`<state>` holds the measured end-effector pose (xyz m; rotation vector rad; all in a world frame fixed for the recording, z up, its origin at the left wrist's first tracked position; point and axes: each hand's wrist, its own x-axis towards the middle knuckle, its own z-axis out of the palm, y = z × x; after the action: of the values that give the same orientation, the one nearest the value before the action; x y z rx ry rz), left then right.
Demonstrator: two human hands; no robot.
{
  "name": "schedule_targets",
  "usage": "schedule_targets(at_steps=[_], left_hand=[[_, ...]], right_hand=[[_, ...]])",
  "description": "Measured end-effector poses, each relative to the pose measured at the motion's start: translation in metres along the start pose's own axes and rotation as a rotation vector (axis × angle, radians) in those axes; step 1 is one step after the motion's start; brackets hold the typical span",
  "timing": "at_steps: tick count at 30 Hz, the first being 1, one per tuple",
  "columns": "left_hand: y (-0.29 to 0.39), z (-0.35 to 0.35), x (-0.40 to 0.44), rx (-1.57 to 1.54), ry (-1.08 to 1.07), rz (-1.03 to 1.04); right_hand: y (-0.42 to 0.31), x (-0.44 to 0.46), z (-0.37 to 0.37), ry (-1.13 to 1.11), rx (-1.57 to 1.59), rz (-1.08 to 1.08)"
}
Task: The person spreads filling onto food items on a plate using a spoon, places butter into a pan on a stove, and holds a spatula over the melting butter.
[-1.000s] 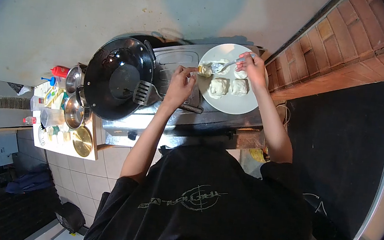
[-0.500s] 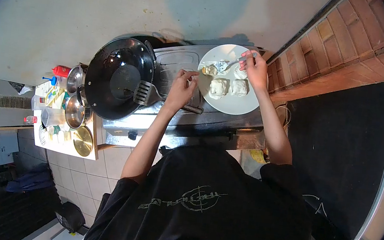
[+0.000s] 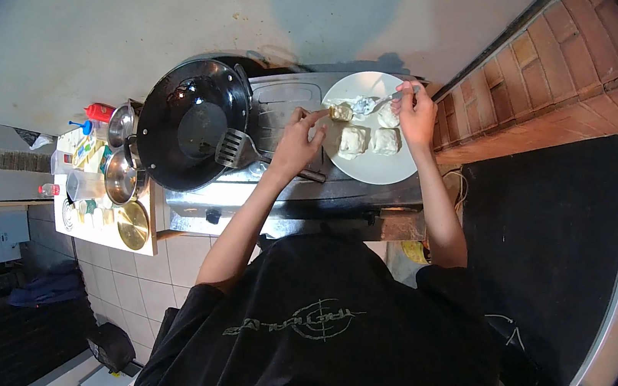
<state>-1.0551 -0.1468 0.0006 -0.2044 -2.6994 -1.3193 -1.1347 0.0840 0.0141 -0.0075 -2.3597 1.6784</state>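
A white plate holds several white-coated pieces of food, among them one at the lower left and one beside it. My right hand grips a spoon whose bowl, with white stuff on it, is over the plate. Near the spoon's tip lies a partly coated piece with yellowish parts. My left hand is at the plate's left rim, its fingers apart and nothing in them, a fingertip close to that piece.
A black wok sits on the stove left of the plate. A slotted spatula lies between the wok and my left forearm. Farther left, metal pots, a golden lid and a red bottle are on a side table. A brick wall stands at right.
The spoon's bowl has shifted right, away from the partly coated piece. My left hand has moved slightly right and its fingers have spread towards that piece.
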Motion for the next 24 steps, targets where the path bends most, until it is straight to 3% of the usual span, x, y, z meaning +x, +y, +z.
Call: schedule_targets(at_steps=[5, 7, 24], left_hand=[[0.0, 0.002, 0.001, 0.036, 0.017, 0.01], [0.009, -0.002, 0.003, 0.005, -0.067, -0.109], [0.0, 0.003, 0.005, -0.038, -0.04, -0.07]], right_hand=[[0.012, -0.002, -0.004, 0.045, -0.168, -0.061], [0.01, -0.007, -0.002, 0.069, -0.027, -0.034], [0.033, -0.022, 0.013, 0.032, 0.374, 0.148]])
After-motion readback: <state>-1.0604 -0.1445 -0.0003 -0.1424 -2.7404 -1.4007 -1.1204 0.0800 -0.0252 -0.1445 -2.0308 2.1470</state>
